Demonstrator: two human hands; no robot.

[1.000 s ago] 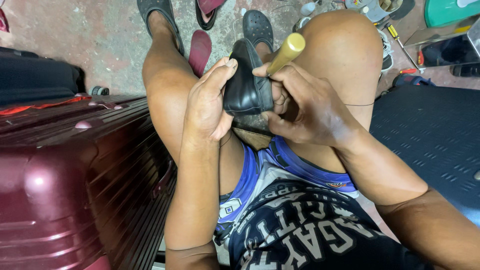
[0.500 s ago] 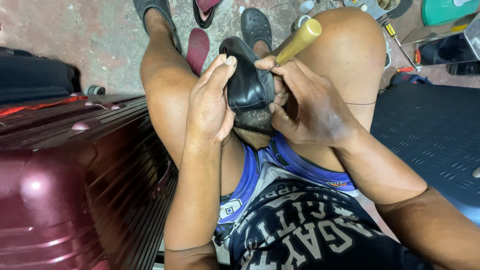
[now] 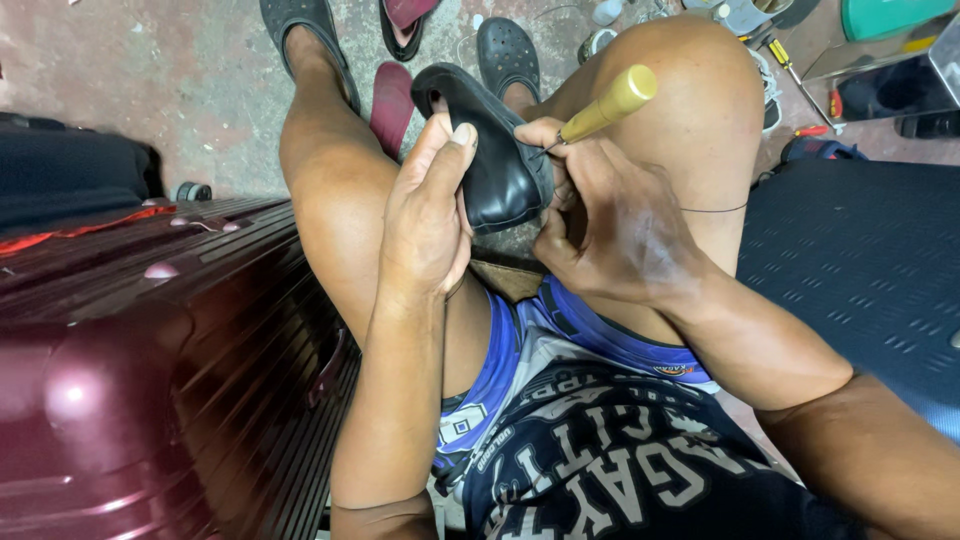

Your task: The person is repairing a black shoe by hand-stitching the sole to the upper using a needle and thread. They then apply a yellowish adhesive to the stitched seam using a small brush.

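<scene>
Both hands work between the person's bare knees: the left hand (image 3: 428, 215) is clamped around a black leather shoe (image 3: 490, 150), while the right hand (image 3: 610, 225) pinches a wooden-handled awl (image 3: 603, 106) against its edge. Just left stands a maroon suitcase (image 3: 150, 380).

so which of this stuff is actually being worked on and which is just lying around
In hand:
- black shoe, gripped by the left hand
- wooden-handled tool, held by the right hand against the shoe

Lying about:
- maroon suitcase at the left
- dark red sandal on the floor
- screwdriver at upper right
- green container at the top corner
</scene>
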